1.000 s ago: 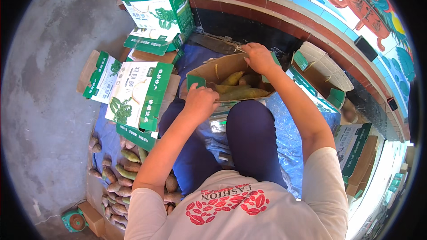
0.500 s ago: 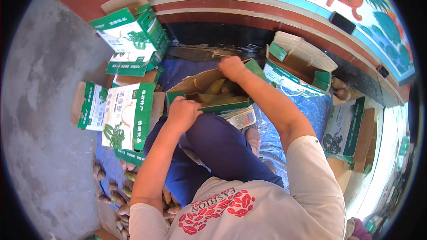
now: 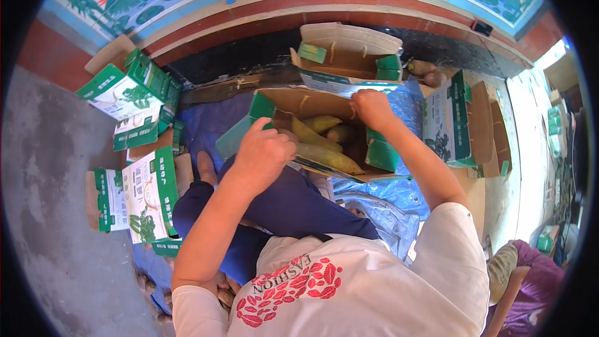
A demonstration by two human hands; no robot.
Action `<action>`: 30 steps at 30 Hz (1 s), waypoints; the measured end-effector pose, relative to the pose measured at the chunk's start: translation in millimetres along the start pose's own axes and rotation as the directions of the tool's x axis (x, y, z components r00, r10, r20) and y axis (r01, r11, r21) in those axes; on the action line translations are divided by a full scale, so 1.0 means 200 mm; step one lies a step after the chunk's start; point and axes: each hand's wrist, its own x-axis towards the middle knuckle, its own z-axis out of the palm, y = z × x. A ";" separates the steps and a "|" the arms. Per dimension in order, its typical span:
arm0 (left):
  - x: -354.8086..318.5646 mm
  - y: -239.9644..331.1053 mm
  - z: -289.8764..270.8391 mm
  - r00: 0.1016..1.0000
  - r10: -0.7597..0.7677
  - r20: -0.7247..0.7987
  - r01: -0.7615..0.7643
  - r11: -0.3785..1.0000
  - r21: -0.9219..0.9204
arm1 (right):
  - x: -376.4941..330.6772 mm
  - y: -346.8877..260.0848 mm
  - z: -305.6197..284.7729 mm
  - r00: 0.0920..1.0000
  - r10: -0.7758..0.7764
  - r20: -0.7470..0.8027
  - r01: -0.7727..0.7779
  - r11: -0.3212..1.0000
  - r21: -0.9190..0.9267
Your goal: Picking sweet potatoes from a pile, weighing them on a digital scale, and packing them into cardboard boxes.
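An open cardboard box [image 3: 290, 98], brown inside with green end flaps, is in front of me above my knees. Several long green radishes [image 3: 327, 157] lie in it, one slanting across the others. My left hand [image 3: 268, 153] is closed on the box's near left side, by the green end flap; its fingertips are partly hidden. At the far rim toward the right, my right hand [image 3: 373, 111] pinches the cardboard edge, fingers bent over it.
Another open box [image 3: 352, 56] stands just beyond, against the wall. Printed green-and-white boxes [image 3: 146, 193] stand at left, with one more [image 3: 446, 118] at right. Blue sheeting [image 3: 374, 196] covers the floor. Loose radishes [image 3: 150, 287] lie at lower left. A person in purple [image 3: 530, 287] is at lower right.
Both hands and the box have shifted right in view, and the box now tilts more toward me, showing more radishes. My view has swung right. The person in purple shows more.
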 end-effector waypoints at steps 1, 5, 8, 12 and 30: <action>0.04 0.04 0.03 0.999 0.038 -0.005 -0.038 0.999 -0.024 | -0.08 0.05 -0.02 0.997 0.064 0.033 -0.064 0.998 -0.016; 0.19 0.23 0.29 0.983 0.185 0.003 -0.182 0.971 -0.153 | -0.48 0.31 -0.07 0.968 0.195 0.156 -0.178 0.977 -0.116; 0.26 0.40 0.50 0.957 0.280 0.078 -0.265 0.951 -0.157 | -0.77 0.46 -0.08 0.932 0.289 0.219 -0.252 0.951 -0.181; 0.29 0.49 0.62 0.928 0.339 0.157 -0.302 0.928 -0.219 | -1.04 0.61 0.02 0.897 0.379 0.227 -0.322 0.912 -0.254; -0.82 -0.54 0.03 0.695 -0.625 -0.356 0.709 0.677 0.196 | -0.06 -0.07 0.61 0.804 0.191 0.564 -0.218 0.976 -0.020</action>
